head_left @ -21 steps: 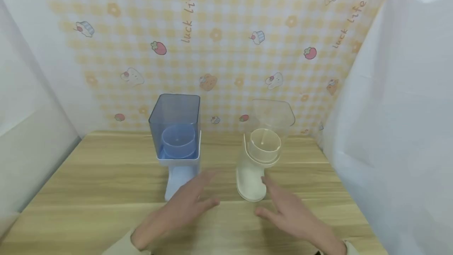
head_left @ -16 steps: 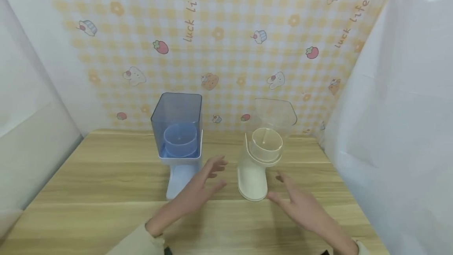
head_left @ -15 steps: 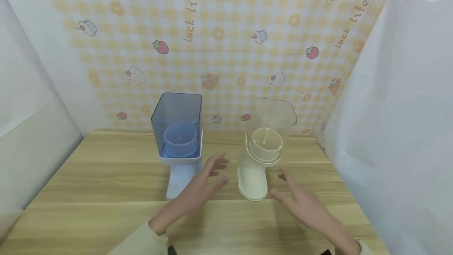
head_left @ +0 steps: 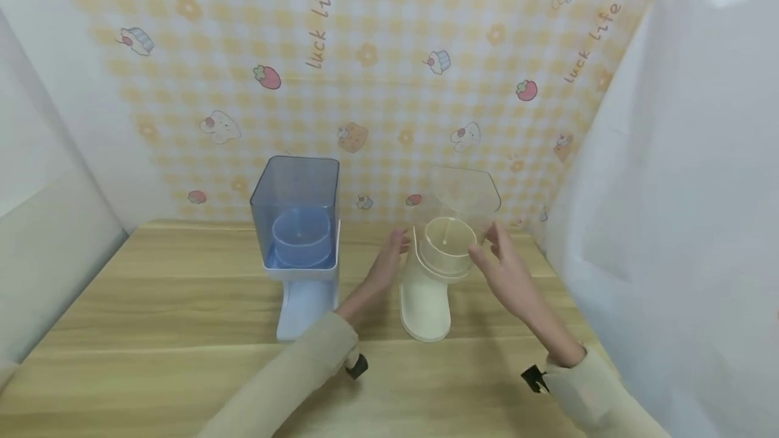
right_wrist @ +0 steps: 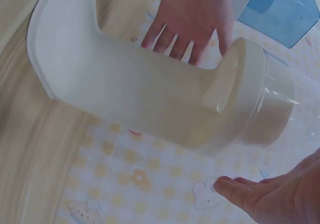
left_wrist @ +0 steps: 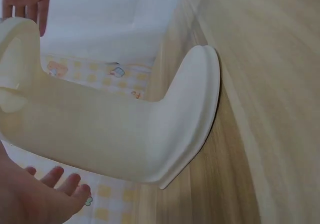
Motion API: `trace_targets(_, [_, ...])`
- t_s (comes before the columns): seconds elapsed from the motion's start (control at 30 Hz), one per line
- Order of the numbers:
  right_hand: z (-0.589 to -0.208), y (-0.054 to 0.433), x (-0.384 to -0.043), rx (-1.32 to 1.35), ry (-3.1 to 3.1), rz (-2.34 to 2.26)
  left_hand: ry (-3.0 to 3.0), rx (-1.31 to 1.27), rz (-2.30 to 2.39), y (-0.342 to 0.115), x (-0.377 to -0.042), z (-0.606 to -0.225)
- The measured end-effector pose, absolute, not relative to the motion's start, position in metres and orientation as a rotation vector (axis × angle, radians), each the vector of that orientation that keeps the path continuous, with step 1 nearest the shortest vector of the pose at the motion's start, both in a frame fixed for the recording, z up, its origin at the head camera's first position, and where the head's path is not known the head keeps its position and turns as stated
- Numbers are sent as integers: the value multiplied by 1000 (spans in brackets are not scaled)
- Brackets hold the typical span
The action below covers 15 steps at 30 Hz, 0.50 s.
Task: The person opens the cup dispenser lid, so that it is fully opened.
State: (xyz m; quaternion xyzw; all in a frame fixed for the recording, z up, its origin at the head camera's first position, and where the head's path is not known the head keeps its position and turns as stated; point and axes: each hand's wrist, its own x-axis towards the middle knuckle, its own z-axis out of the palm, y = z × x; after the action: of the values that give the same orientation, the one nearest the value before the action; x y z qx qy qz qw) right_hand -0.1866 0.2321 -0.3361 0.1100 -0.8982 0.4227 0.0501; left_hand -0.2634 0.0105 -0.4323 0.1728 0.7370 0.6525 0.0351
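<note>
Dispenser (head_left: 426, 313), cream, stands upright between left hand (head_left: 386, 265) and right hand (head_left: 511, 279). Left hand: fingers extended, spread wide in the right wrist view. Right hand: fingers extended, thumb apart, no grip. Contact cannot be confirmed. Head view alone shows the open top of the cup (head_left: 447, 249), beside the right thumb. Wrist views expose the opening (right_wrist: 221, 87) beneath it. Blue unit (head_left: 307, 306), left of the left hand, appears in head and right wrist views only.

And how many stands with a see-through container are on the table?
2: the blue stand, at the left, and the cream stand, to its right, between the left hand and the right hand. No other shows.
</note>
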Motion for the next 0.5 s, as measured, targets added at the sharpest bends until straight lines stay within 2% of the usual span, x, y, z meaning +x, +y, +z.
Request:
trace_targets(0.13, [-341,223,-194,393,-2614,1401,2210,545,2000,19,-272,-439])
trace_targets(0.5, [-345,214,-194,462,-2562,1494,2129,573,1999,18,-264,-440])
